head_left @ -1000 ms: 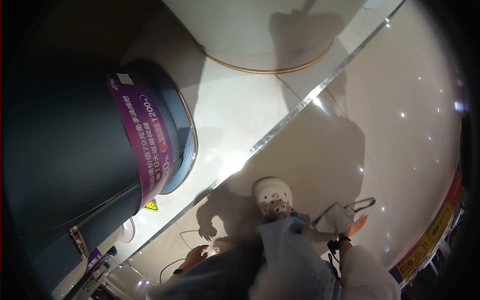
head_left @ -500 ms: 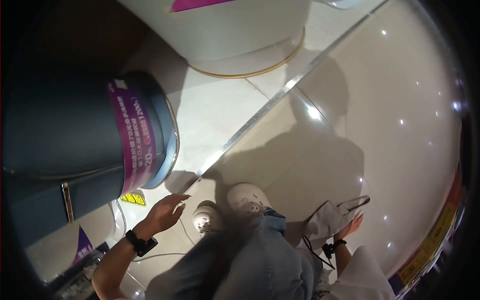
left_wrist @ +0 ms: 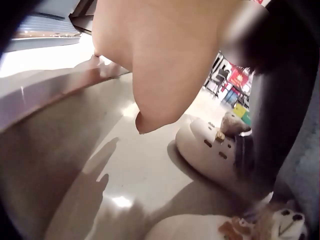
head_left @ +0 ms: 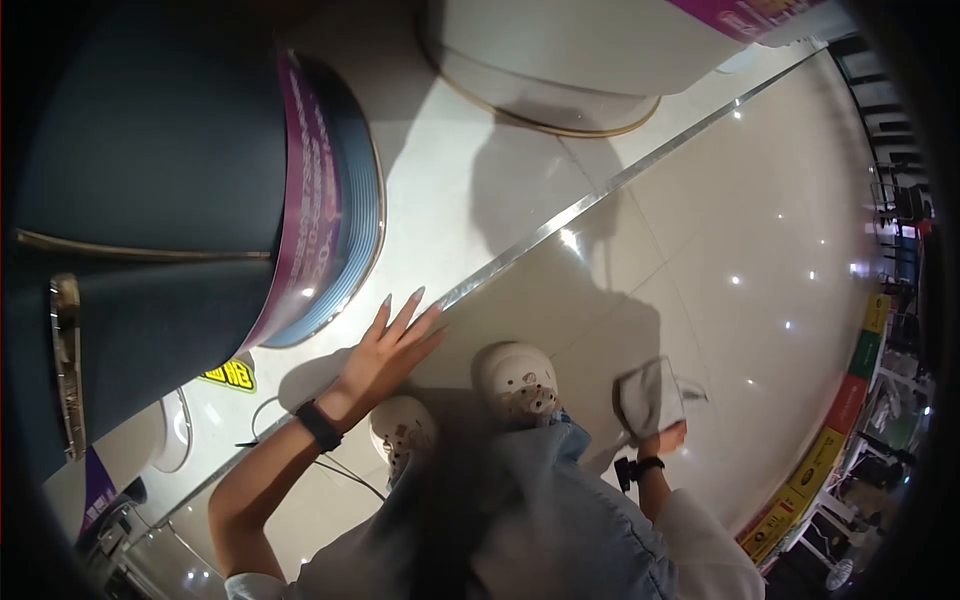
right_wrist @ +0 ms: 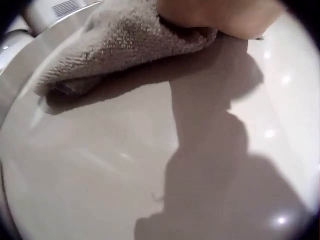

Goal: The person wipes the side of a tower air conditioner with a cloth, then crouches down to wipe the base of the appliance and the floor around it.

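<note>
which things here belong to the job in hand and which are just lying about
Seemingly part of the job:
grey cloth, held in the right hand
left hand, holding nothing

Seemingly just around:
dark blue fixture with its purple band
white fixture
yellow-and-black sign
white shoes, worn

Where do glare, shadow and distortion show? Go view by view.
Head: fisheye bending, black rim, glints on the floor, a broad shadow across it; left wrist: a glare patch near a finger-shaped shadow; right wrist: shadow under the cloth, bright spots at right.
</note>
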Demonstrator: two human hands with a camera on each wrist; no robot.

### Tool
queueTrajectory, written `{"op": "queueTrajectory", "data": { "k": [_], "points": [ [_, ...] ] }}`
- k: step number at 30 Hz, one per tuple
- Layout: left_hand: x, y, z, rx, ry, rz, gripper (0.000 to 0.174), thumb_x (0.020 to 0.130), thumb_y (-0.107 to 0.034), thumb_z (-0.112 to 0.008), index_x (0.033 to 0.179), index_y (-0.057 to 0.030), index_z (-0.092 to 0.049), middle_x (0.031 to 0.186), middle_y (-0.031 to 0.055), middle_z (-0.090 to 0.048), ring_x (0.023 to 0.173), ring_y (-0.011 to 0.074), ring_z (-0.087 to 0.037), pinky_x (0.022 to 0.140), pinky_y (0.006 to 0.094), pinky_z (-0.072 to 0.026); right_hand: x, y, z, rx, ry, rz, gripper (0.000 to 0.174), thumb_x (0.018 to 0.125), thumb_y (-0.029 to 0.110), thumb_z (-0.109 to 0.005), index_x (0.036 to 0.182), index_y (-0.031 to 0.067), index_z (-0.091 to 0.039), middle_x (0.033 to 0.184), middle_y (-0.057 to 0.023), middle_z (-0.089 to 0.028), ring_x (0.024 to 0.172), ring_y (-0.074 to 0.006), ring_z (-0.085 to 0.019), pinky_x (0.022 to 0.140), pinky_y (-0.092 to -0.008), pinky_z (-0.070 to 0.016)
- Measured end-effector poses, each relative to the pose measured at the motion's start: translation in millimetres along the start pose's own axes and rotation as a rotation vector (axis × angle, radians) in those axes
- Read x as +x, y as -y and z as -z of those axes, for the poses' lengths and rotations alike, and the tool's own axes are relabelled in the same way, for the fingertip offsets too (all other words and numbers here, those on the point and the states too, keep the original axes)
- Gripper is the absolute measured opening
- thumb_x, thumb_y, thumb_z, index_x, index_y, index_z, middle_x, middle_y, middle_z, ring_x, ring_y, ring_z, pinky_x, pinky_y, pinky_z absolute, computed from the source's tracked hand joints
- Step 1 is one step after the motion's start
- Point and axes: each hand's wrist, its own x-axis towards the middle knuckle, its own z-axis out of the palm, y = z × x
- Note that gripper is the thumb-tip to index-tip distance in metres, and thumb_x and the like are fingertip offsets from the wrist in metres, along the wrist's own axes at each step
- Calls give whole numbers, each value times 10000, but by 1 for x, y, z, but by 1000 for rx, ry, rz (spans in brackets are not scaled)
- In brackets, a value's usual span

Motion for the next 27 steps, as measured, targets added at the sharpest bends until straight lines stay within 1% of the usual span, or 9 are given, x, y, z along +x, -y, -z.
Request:
{"op": "queueTrajectory", "data": {
  "k": [4, 8, 10, 11, 14, 18, 20, 22, 27],
  "points": [
    [4, -14, -5, -19, -33, 77, 556, 866, -243, -548, 1398, -230, -386, 1457, 146, -286, 1366, 360, -249, 1070, 514, -315, 9, 117, 0, 708, -33, 306, 342, 900, 116, -467, 1209, -19, -523, 1073, -197, -574, 1026, -305, -549, 918, -372, -418],
    [4, -13, 13, -300, -168, 159, 545, 853, -267, -571, 1374, -217, -420, 1429, 162, -319, 1345, 370, -284, 1068, 528, -316, -64, 287, 131, 872, 197, 759, 267, 886, 82, -502, 1128, -3, -576, 1022, -183, -601, 963, -294, -576, 852, -374, -448],
    [4, -11, 29, -390, -241, 189, 485, 865, -182, -522, 1345, -204, -459, 1402, 114, -386, 1340, 334, -316, 1088, 488, -285, -90, 313, 161, 732, -21, 1474, 268, 807, 60, -615, 1075, 73, -618, 1055, -123, -631, 951, -305, -585, 808, -389, -458],
    [9, -7, 39, -288, -178, 109, 465, 839, -204, -570, 1281, -80, -494, 1330, 165, -443, 1282, 358, -385, 1079, 495, -296, -115, 358, 188, 901, -81, 1842, 258, 820, 149, -623, 1075, 112, -629, 1114, -107, -627, 1000, -287, -580, 843, -397, -444],
    [19, -7, 26, -602, -48, 347, 502, 795, -250, -640, 1199, 18, -507, 1256, 229, -464, 1240, 386, -409, 1068, 507, -306, -148, 410, 179, 761, 318, 1720, 514, 844, 343, -585, 1315, 162, -488, 1441, -148, -363, 1307, -328, -367, 1042, -533, -285],
    [37, 20, -10, -478, -298, 346, 552, 774, -282, -674, 1180, 50, -499, 1220, 256, -450, 1226, 407, -404, 1062, 495, -309, -146, 455, 141, 524, 387, 1738, 614, 843, 340, -588, 1397, 171, -384, 1497, -131, -261, 1361, -331, -279, 1073, -559, -225],
    [58, 36, 2, -542, -145, 376, 549, 801, -250, -646, 1219, 60, -471, 1285, 269, -408, 1272, 409, -353, 1071, 484, -294, -134, 486, 137, 490, 285, 1789, 629, 844, 337, -587, 1406, 156, -369, 1474, -120, -315, 1346, -309, -313, 1073, -555, -228],
    [77, 53, 1, -509, -408, 430, 568, 830, -220, -619, 1250, 104, -413, 1349, 327, -321, 1314, 457, -273, 1074, 509, -275, -109, 532, 127, 521, 146, 1770, 637, 844, 327, -590, 1409, 142, -362, 1454, -115, -351, 1331, -297, -336, 1075, -553, -228],
    [88, 72, 3, -592, -376, 451, 633, 841, -244, -604, 1297, 116, -351, 1419, 323, -247, 1361, 435, -210, 1097, 487, -240, -103, 550, 126, 487, 89, 1714, 607, 863, 324, -549, 1409, 137, -362, 1437, -144, -367, 1309, -335, -352, 1075, -550, -229]
  ]
}}
